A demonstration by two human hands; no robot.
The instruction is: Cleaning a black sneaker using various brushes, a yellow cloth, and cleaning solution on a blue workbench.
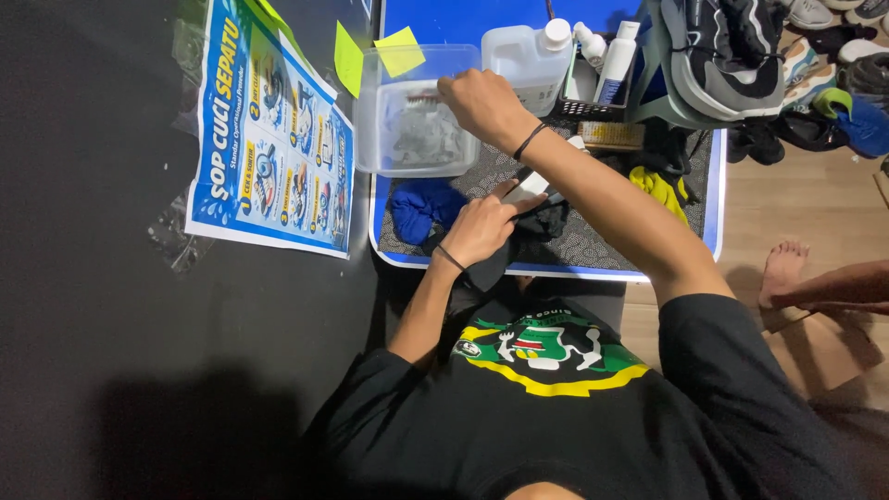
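Fingers of the right hand curl over the clear tub on the blue counter, gripping something I cannot make out. Just below the tub, the left hand clamps a dark shoe, steadying it.

Blue-edged low table, dotted mat, clear tub, blue cloth, white jug
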